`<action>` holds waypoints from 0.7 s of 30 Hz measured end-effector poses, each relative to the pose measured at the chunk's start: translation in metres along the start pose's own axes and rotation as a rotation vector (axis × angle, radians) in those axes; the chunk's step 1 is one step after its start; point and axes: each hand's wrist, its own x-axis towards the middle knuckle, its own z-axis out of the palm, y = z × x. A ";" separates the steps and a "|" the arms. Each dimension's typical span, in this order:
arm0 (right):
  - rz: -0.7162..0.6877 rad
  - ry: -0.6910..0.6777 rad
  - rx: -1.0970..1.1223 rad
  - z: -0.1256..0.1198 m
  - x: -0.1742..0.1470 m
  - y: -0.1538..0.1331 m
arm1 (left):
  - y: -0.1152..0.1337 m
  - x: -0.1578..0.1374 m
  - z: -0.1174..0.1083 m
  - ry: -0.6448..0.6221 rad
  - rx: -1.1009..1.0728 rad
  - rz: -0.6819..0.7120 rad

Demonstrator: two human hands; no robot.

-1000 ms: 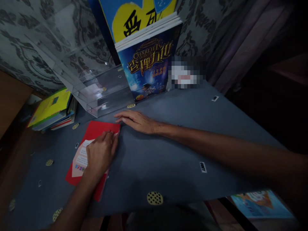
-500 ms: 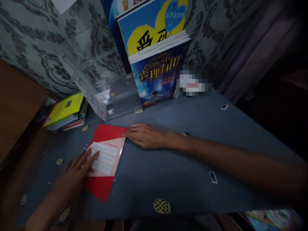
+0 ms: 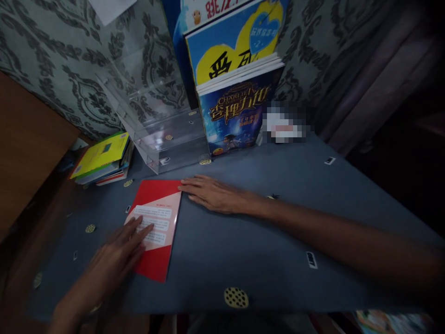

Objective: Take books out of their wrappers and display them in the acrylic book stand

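A red and pale pink book (image 3: 155, 263) with white text boxes lies on the blue-grey tablecloth. My left hand (image 3: 120, 250) rests over its left side, fingers stretched out across the text boxes. At the book's upper right corner, the fingertips of my right hand (image 3: 212, 194) touch the edge; those fingers are extended and the palm faces down. The thumb of the right hand is hidden. Behind the book stands a clear acrylic rack (image 3: 153, 157), whose right part holds a dark blue book (image 3: 239, 116) in front of a blue and yellow book (image 3: 205, 51).
A small stack of books (image 3: 104, 150) with a yellow one on top lies left of the rack. A blurred-out white item (image 3: 283, 127) sits to the right of the rack. Patterned wallpaper (image 3: 86, 83) backs the table, and a curtain (image 3: 351, 93) hangs at the right.
The red book has turned slightly, standing straighter to me. My left hand has shifted right and a little up with it. The right hand's fingers look straighter at the corner. The view has shifted slightly.
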 end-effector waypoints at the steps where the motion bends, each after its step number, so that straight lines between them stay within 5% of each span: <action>1: -0.002 0.005 0.001 0.001 0.000 0.001 | -0.003 -0.003 0.001 -0.024 -0.024 0.009; 8: -0.052 0.040 -0.022 0.004 -0.001 0.003 | -0.012 -0.014 0.011 -0.051 -0.130 0.019; 21: -0.045 0.023 -0.083 0.006 0.002 0.002 | 0.054 0.022 0.017 0.214 0.050 0.121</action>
